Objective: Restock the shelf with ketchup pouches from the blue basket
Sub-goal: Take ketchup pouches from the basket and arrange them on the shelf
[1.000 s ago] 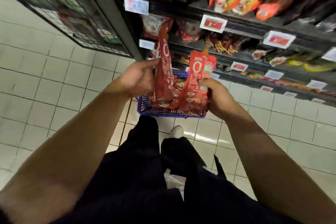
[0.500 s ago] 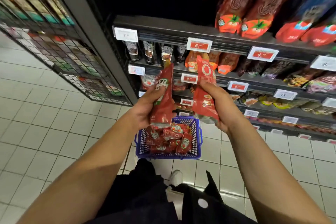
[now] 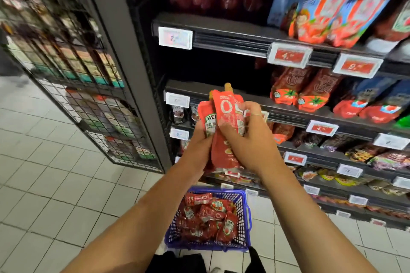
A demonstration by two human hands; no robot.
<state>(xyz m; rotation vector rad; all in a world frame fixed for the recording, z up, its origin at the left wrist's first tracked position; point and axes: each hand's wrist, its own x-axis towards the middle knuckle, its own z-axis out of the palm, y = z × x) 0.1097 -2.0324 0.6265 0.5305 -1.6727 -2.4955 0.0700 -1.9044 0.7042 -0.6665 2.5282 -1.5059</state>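
Pouches [image 3: 205,217] in basket [image 3: 243,219] below shelf [image 3: 288,115]

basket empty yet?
No, the blue basket on the floor holds a pile of red ketchup pouches, while both hands hold two more up by the shelf.

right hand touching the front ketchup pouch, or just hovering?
Touching. Head view: right hand grips the front ketchup pouch, fingers curled over its upper edge.

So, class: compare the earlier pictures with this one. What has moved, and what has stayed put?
Both hands rose from the blue basket toward the shelf. The left hand and right hand closed together, so the two ketchup pouches, once apart, now overlap. Each hand keeps its grip; the basket stays on the floor, still holding pouches.
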